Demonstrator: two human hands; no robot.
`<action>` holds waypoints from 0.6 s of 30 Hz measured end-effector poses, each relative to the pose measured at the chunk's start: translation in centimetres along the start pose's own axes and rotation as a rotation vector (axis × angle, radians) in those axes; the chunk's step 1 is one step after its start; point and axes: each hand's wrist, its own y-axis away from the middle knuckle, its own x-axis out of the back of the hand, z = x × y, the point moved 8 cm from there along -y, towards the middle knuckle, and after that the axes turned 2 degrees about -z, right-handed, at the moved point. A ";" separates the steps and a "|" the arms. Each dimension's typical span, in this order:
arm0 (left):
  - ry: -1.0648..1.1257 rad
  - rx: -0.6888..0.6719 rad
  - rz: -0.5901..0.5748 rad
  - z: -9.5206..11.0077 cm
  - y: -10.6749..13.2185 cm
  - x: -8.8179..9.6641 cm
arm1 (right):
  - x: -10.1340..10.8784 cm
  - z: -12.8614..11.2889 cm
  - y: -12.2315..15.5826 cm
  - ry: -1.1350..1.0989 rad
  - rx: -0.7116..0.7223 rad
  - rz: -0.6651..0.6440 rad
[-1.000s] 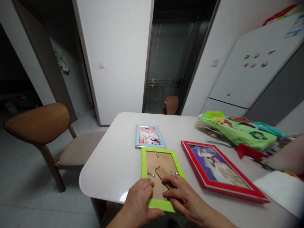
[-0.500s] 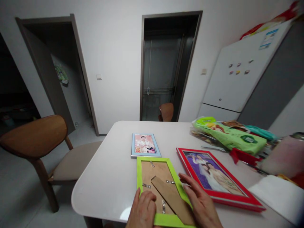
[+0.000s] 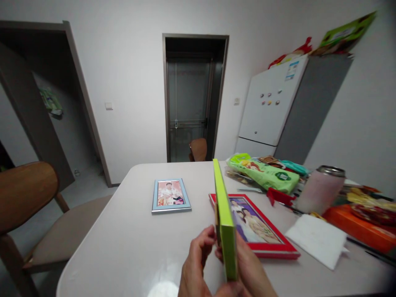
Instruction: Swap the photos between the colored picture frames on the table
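A lime-green picture frame (image 3: pixel 228 247) stands on edge in front of me, its narrow side facing me and its brown back turned left. My left hand (image 3: pixel 196 266) is closed on the frame from the left, its bent fingers at the backing. On the other side my right hand (image 3: pixel 252 268) grips the frame, most of its fingers hidden. Behind it lies a red picture frame (image 3: pixel 269 246) with a photo of people against purple, partly covered by the green one. Farther left, a light-blue picture frame (image 3: pixel 171 209) lies face up on the white table (image 3: pixel 123 243).
A green packet (image 3: pixel 266 171), a pink tumbler (image 3: pixel 321 189), a white folded tissue (image 3: pixel 320 239) and an orange box (image 3: pixel 365 227) crowd the table's right side. A wooden chair (image 3: pixel 27 185) stands at the left, and another chair (image 3: pixel 198 149) beyond the far edge.
The green frame has gone from lying back-up to standing on edge, lifted by both hands. My view has turned right, bringing more of the table's right side into sight.
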 end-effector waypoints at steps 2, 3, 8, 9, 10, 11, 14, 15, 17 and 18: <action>0.193 0.016 -0.007 0.6 -1.7 -1.1 | 5.3 0.2 -1.7 -0.019 -0.180 0.125; 0.266 0.036 -0.002 0.4 -2.5 -1.7 | 7.8 0.4 -2.6 0.031 -0.246 0.143; 0.138 0.234 -0.039 -4.7 -4.9 -5.0 | 17.8 1.5 -7.5 0.670 -0.262 0.162; 0.050 0.254 -0.056 -5.9 -5.2 -5.6 | 19.0 1.9 -8.1 0.730 -0.259 0.162; -0.031 0.263 -0.069 -6.8 -5.3 -6.0 | 19.8 2.3 -8.4 0.767 -0.261 0.161; -0.095 0.261 -0.070 -7.6 -5.4 -6.3 | 20.4 2.7 -8.6 0.791 -0.265 0.163; -0.215 0.249 -0.060 -9.0 -5.1 -6.9 | 21.2 3.4 -8.6 0.889 -0.264 0.164; -0.259 0.246 -0.064 -9.2 -4.8 -7.0 | 21.3 3.6 -8.5 0.918 -0.261 0.160; -0.349 0.244 -0.080 -9.6 -4.4 -6.9 | 21.4 3.8 -8.5 0.964 -0.253 0.148; -0.397 0.245 -0.088 -9.8 -4.4 -6.6 | 21.4 3.8 -8.5 0.983 -0.250 0.143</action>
